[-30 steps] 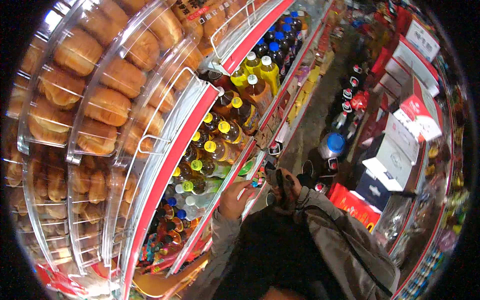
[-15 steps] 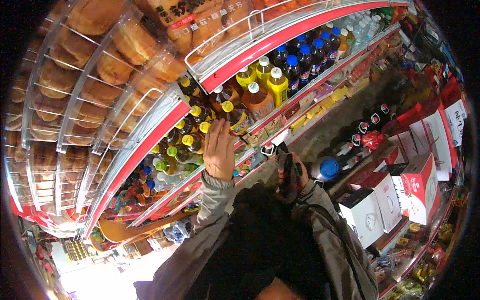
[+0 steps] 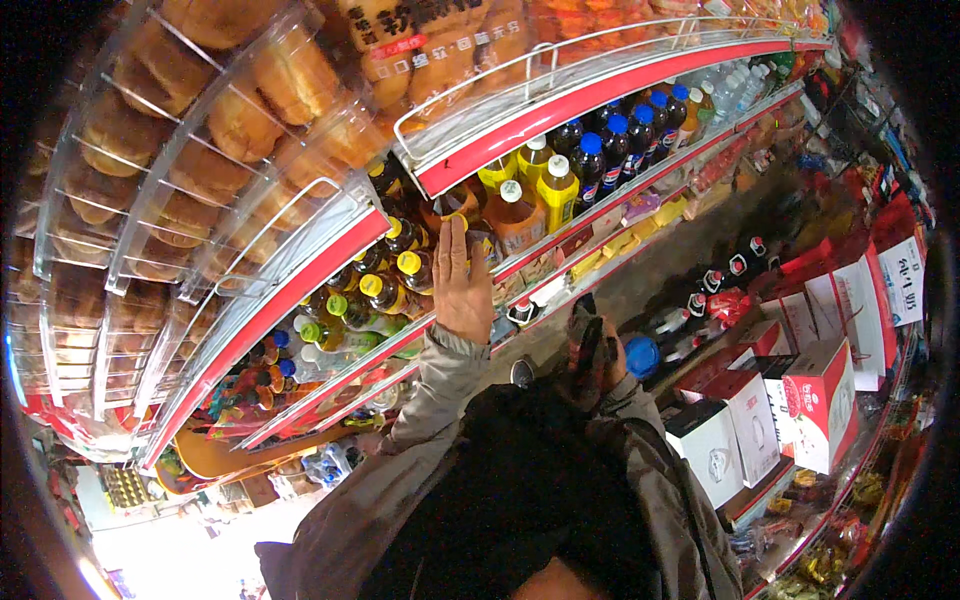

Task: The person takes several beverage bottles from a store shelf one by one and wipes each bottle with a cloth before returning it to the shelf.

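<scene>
My left hand (image 3: 463, 292) reaches up to the bottle shelf, its fingers stretched out and held close together. It covers much of a bottle with a yellow cap; whether it touches the bottle I cannot tell. Beside it, dark drink bottles with yellow caps (image 3: 409, 263) stand to the left, and a large orange-brown bottle with a white cap (image 3: 514, 215) to the right. My right hand (image 3: 615, 362) is lower down, its fingers closed around a dark, cloth-like thing (image 3: 588, 345). Its exact kind is unclear.
Bread racks (image 3: 180, 150) rise at the left. A red-edged upper shelf (image 3: 530, 135) overhangs blue-capped cola bottles (image 3: 590, 160). White and red cartons (image 3: 820, 410) stand at the right, near a blue round lid (image 3: 640, 357). More bottles (image 3: 712, 281) stand on the floor.
My left hand has moved slightly right along the bottles and now covers the yellow cap that showed beside it. The view has shifted a little. My right hand still grips the dark thing.
</scene>
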`<state>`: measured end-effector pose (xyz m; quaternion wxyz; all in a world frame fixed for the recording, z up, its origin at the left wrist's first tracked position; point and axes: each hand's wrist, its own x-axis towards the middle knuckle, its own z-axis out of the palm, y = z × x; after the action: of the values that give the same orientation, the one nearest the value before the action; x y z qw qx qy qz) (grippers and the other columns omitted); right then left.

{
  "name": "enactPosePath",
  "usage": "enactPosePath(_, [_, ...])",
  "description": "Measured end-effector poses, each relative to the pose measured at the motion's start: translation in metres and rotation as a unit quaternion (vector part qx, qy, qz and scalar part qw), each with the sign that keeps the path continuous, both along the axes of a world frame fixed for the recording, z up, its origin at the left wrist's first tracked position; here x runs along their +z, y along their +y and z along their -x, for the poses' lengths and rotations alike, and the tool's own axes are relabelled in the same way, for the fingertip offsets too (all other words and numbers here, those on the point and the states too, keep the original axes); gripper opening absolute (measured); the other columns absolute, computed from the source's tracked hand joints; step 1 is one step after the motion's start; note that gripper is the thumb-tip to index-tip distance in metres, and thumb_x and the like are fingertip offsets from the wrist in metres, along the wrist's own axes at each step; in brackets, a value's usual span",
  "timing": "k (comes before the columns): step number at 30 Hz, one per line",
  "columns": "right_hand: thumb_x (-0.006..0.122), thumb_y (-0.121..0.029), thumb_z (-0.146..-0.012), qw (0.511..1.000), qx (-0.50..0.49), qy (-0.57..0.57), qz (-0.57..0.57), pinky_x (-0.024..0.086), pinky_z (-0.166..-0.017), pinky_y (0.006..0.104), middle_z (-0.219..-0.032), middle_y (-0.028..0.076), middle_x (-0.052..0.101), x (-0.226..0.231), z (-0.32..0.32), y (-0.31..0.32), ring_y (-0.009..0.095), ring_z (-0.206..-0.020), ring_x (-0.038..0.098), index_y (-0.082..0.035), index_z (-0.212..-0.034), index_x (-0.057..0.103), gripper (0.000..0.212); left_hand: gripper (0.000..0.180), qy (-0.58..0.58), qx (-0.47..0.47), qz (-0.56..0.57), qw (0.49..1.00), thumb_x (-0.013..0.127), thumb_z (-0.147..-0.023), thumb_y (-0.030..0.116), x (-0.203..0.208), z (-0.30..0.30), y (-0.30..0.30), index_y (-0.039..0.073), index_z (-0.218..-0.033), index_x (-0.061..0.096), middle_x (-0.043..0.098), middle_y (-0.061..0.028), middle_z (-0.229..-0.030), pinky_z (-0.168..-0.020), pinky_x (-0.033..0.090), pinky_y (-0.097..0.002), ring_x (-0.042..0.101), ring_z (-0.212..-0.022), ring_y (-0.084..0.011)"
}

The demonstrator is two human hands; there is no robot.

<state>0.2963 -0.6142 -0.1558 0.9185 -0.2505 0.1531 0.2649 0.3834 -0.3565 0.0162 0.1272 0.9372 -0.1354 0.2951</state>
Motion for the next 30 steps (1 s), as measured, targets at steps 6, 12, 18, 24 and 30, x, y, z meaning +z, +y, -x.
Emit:
enactPosePath(6, [0.05, -0.07, -0.092, 0.994, 0.022, 0.029, 0.106, 0.05, -0.072, 0.0421, -0.092, 0.011, 0.061, -0.023, 0.019, 0.008, 0.026, -0.078, 0.057, -0.012, -0.122, 0.057, 0.065, 0.059, -0.003, 0.045, 0.045, 0.998, 0.059, -0.097, 0.008, -0.014, -0.002, -0.01, -0.006, -0.149, 0.034, 0.031, -0.0142, -0.161, -0.11, 0.041, -0.048, 0.033, -0.147, -0.0334])
enactPosePath(12, [0.048, -0.068, -0.094, 0.984, 0.08, 0.15, -0.047, 0.054, -0.064, 0.0417, -0.086, 0.01, 0.07, -0.006, -0.006, 0.014, 0.028, -0.07, 0.065, -0.004, -0.103, 0.067, 0.066, 0.054, -0.009, 0.041, 0.069, 0.997, 0.06, -0.095, 0.004, -0.011, -0.003, -0.011, -0.007, -0.143, 0.037, 0.03, -0.0162, -0.161, -0.11, 0.041, -0.0486, 0.033, -0.146, -0.0356])
enactPosePath(18, [0.05, -0.064, -0.095, 0.979, 0.158, -0.104, 0.077, 0.053, -0.068, 0.04, -0.092, 0.01, 0.065, -0.01, -0.051, 0.004, 0.024, -0.076, 0.062, -0.007, -0.118, 0.06, 0.062, 0.011, -0.003, 0.052, 0.045, 0.998, 0.063, -0.089, 0.001, -0.009, -0.004, -0.017, -0.01, -0.088, 0.065, 0.031, -0.0272, -0.157, -0.109, 0.042, -0.0541, 0.034, -0.144, -0.047])
enactPosePath(24, [0.05, -0.064, -0.095, 0.963, 0.245, 0.015, -0.113, 0.055, -0.074, 0.0448, -0.098, 0.013, 0.065, -0.004, -0.1, -0.024, 0.027, -0.083, 0.064, -0.005, -0.124, 0.058, 0.066, 0.01, -0.036, 0.103, 0.004, 0.994, 0.062, -0.083, -0.003, -0.01, -0.004, -0.039, -0.012, -0.082, 0.064, 0.032, -0.03, -0.155, -0.111, 0.042, -0.0529, 0.034, -0.142, -0.0493])
enactPosePath(30, [0.047, -0.053, -0.099, 0.968, 0.189, -0.154, -0.059, 0.057, -0.076, 0.0467, -0.099, 0.016, 0.068, -0.037, -0.152, -0.077, 0.031, -0.085, 0.068, -0.001, -0.124, 0.059, 0.058, 0.032, -0.099, 0.116, 0.037, 0.988, 0.059, -0.085, -0.003, -0.01, -0.022, -0.065, -0.011, -0.116, 0.062, 0.043, -0.0277, -0.148, -0.114, 0.038, -0.0515, 0.043, -0.137, -0.0458])
